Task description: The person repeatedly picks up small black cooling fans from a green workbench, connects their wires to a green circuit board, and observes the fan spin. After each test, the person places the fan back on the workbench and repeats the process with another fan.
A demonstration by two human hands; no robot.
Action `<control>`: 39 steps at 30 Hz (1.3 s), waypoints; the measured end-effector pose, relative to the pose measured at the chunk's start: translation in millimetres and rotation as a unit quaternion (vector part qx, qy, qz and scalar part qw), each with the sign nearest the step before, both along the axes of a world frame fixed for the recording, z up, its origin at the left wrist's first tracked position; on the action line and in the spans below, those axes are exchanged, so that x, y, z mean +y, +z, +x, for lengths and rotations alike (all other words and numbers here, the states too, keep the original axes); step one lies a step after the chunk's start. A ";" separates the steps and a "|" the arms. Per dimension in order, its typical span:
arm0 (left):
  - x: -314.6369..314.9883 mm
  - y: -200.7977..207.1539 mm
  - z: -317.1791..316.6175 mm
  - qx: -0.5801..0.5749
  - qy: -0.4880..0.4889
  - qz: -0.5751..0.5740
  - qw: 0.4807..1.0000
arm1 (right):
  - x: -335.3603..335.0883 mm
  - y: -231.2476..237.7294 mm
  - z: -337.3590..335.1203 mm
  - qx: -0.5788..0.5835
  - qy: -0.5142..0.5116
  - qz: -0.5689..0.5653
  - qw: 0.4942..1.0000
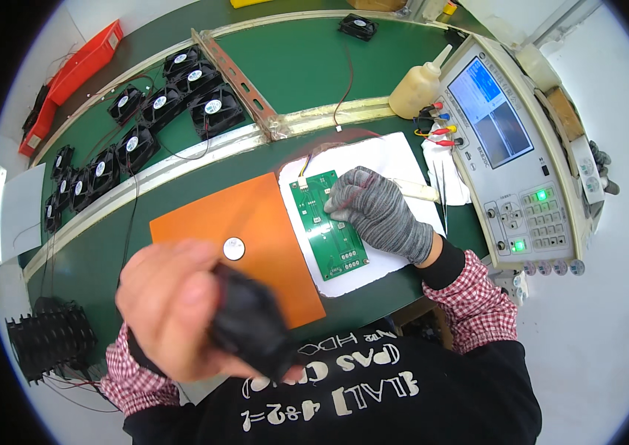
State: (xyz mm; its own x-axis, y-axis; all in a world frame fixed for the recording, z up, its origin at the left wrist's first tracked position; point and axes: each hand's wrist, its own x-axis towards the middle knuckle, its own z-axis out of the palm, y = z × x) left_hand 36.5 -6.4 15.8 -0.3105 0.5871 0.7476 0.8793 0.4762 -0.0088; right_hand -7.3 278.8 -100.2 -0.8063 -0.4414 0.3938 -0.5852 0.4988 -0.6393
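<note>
My left hand (181, 304), bare, is raised over the near left part of the orange mat (195, 222). Its fingers wrap round a black boxy cooling fan (251, 322), smeared by motion. My right hand (377, 211) wears a grey knit glove, with fingertips drawn together at the right side of a green circuit board (329, 245). What those fingertips hold, if anything, is hidden. The board rests on a white pad (396, 159), and thin wires run from a white connector (302, 182) at its far end. A round white disc (233, 248) shows on the orange mat.
Several black fans (158, 107) with trailing wires stand at the far left, beside a metal angle strip (236, 81). At right are a test instrument (503, 141) with a lit screen, clip leads (444, 132), tweezers (442, 185) and a squeeze bottle (416, 89). Stacked black fans (51, 337) stand lower left.
</note>
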 end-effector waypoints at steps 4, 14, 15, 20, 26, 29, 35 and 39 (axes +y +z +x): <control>52.7 1.1 -71.7 0.092 -0.012 -0.044 0.995 | 5.0 -0.4 5.0 -0.006 -0.027 -0.051 0.998; -7.1 -67.1 -210.8 -0.267 0.283 -0.196 0.900 | 2.0 5.1 6.9 -0.134 -0.109 -0.265 0.949; 9.2 -61.2 -189.4 -0.230 0.232 -0.100 0.940 | 1.7 11.0 11.1 -0.224 -0.104 -0.300 0.921; 59.8 -6.1 -50.4 -0.190 -0.060 0.063 0.978 | -22.6 31.1 29.2 -0.303 0.044 -0.236 0.922; -36.4 24.9 -67.1 0.147 0.160 0.098 0.971 | -30.4 37.8 55.0 -0.497 0.369 -0.108 0.778; -112.1 14.2 -85.3 0.069 0.358 0.244 0.899 | -17.4 28.4 49.2 -0.408 0.356 -0.140 0.829; -46.4 -54.4 -42.9 -0.626 0.119 0.359 0.682 | -2.9 23.4 10.8 -0.237 0.005 -0.171 0.956; -23.4 -90.8 -28.9 -0.368 0.116 0.048 0.921 | -5.2 2.6 5.1 -0.150 -0.028 -0.128 0.980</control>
State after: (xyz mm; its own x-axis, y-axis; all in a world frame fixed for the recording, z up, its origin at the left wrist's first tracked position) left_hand 7.6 -29.8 -75.0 -0.8633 0.3828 0.3289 0.5040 0.6194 0.6019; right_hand -2.2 273.6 -97.6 -0.9231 -0.3098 0.2280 -0.3283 0.3257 -0.8867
